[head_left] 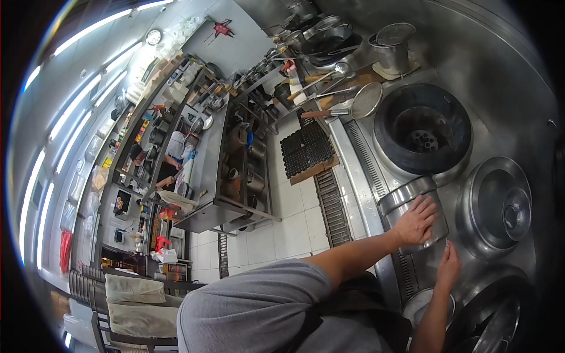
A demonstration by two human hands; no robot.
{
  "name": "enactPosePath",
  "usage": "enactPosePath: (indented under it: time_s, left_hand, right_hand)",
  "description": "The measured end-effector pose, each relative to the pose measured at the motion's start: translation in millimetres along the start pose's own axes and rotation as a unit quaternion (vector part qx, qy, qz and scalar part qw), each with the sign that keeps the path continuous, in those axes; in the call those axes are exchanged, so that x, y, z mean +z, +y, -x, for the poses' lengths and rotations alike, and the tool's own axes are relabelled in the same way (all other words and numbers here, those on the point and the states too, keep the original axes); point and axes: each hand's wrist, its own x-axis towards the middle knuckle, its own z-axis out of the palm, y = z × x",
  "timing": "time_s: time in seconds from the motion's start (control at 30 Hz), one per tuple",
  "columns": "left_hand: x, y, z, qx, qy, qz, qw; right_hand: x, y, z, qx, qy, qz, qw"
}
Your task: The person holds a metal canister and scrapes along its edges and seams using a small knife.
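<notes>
A cylindrical stainless steel pot (391, 219) with a wide band at its top stands on the steel stove counter, just below the wok burner. My left hand (416, 221) lies on the pot's side, fingers stretched out and slightly apart. Close to the pot's lower right edge is my right hand (449, 267), with its fingers curled together. Whatever sits between those fingers, if anything, is too small to make out. Right of the pot rests a large round lidded steel vessel (471, 220).
The black-rimmed wok burner (385, 132) is above the pot. A wire strainer (366, 101) and a ladle (343, 70) lie beyond it, near a metal bucket (393, 62). Dark woks (500, 294) sit at lower right. Shelving (220, 159) and a rubber mat (306, 147) are at left.
</notes>
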Motion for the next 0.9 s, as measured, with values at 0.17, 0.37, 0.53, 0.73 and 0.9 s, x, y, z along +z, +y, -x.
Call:
enactPosePath:
  time_s: [0.17,0.37,0.53,0.73,0.9]
  left_hand:
    - [1.1,1.3,0.8,0.000,0.002,-0.004,1.000]
    - [1.2,0.0,0.0,0.006,0.002,-0.006,1.000]
    - [2.0,-0.8,-5.9,0.002,0.020,0.035,0.999]
    - [20.7,5.8,-18.4,0.053,-0.029,-0.083,0.995]
    - [23.5,7.8,-22.0,0.059,-0.025,-0.093,0.994]
  right_hand:
    - [1.3,2.1,7.0,-0.018,-0.019,-0.009,1.000]
    - [7.3,-1.8,31.5,0.124,-0.122,-0.066,0.983]
    - [11.7,6.9,55.8,0.048,-0.023,-0.074,0.996]
    - [-2.9,-10.0,46.4,0.090,-0.018,-0.055,0.994]
    - [2.2,-6.8,31.1,0.049,0.024,-0.072,0.996]
